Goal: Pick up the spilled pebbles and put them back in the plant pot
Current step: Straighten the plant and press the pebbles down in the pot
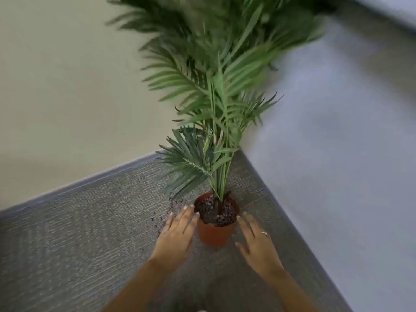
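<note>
A terracotta plant pot [213, 235] stands upright on grey carpet in a room corner, filled with dark pebbles around the stems of a tall palm plant [216, 104]. Spilled pebbles [167, 212] lie scattered on the carpet to the pot's left. My left hand [177, 235] is flat with fingers apart just left of the pot, its fingertips near the rim. My right hand [256, 242], wearing a ring, is spread open just right of the pot. Neither hand holds anything.
Two walls meet behind the pot: a beige wall [67, 97] on the left and a pale grey wall [337, 143] on the right, each with a grey baseboard. The palm fronds lean over the corner and overhang the pot.
</note>
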`<control>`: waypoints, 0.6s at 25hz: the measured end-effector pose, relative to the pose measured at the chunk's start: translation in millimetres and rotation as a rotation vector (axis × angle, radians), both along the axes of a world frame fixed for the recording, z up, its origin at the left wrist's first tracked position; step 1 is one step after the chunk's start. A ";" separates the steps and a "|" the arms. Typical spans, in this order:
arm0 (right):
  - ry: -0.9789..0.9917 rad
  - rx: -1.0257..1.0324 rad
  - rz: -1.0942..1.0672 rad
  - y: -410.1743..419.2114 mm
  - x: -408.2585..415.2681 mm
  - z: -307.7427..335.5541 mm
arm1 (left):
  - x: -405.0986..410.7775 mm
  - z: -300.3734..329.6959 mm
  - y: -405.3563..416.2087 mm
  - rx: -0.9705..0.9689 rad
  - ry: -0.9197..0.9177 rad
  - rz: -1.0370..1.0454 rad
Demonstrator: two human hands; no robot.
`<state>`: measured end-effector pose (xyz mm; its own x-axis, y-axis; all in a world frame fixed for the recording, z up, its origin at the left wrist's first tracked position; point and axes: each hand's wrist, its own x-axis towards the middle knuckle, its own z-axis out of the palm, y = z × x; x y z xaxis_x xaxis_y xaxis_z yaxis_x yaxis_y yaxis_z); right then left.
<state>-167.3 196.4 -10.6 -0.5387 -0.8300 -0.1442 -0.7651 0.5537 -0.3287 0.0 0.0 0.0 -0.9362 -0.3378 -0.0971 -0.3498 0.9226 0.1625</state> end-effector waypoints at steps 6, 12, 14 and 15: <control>-0.006 -0.114 0.105 -25.4 -45.0 -144.0 | -25.5 -177.8 -27.1 0.227 0.060 -0.061; 0.070 -0.256 0.260 -17.7 -55.2 -214.2 | -43.2 -243.9 -30.5 0.312 0.394 -0.156; 0.063 -0.276 0.249 -18.2 -57.3 -217.9 | -48.2 -245.0 -31.0 0.289 0.436 -0.152; 0.058 -0.285 0.248 -20.0 -59.0 -217.6 | -51.3 -243.8 -31.1 0.269 0.443 -0.158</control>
<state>-226.4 176.3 -228.1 -0.3170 -0.9386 0.1360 -0.8862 0.2421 -0.3951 -51.3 -31.1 -243.8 -0.9444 -0.2073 0.2552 -0.0544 0.8640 0.5005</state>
